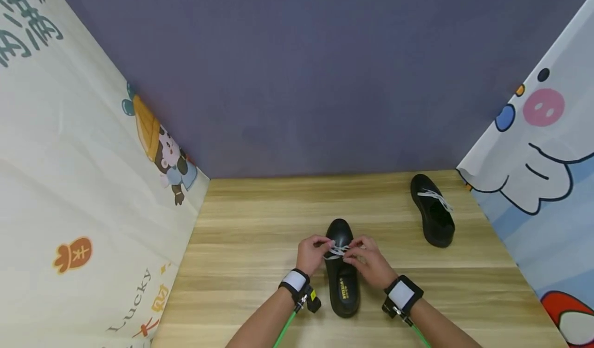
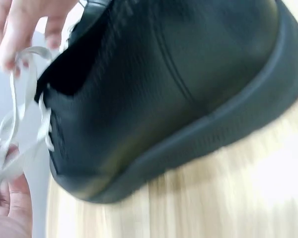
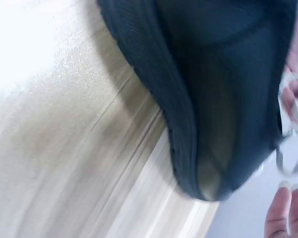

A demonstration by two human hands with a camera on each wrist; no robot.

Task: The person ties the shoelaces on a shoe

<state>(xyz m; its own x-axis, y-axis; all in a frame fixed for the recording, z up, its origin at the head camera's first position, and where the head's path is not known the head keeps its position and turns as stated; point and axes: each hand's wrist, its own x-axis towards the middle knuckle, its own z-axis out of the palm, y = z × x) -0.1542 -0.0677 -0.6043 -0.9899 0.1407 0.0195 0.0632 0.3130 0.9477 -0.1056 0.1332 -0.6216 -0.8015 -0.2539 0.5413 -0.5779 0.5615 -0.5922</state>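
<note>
**Black lace-up shoe between two pinching hands, white laces across its axis**

Nearest the camera in the left wrist view is the flank of a black lace-up shoe [image 2: 159, 99], its thick black sole [image 2: 203, 139] resting on the wood-grain surface [image 1: 255, 219]. From the head view this shoe lies between the forearms, its long axis running almost straight away from the person: toe far, heel near, gold lettering [image 1: 344, 288] on the insole.

The relation that counts, as I judge it, is crosswise. The white shoelaces [image 1: 337, 251] sit over the instep, ahead of the opening, and the fingers meet them from opposite sides. The left hand [image 1: 312, 252] comes in from the left, thumb and index finger pinching the lace near the shoe's left edge. The right hand [image 1: 371, 265] comes in from the right, its thumb and forefinger appearing to pinch lace too. Neither is clearly nearer. The wrist views show loose loops between the hands, but blur hides exactly how the strands cross.

A second black shoe [image 1: 431, 211] stands well apart, forward and to the right, nearer the right hand; its toe points away and somewhat left, its white laces trailing over the opening.
</note>
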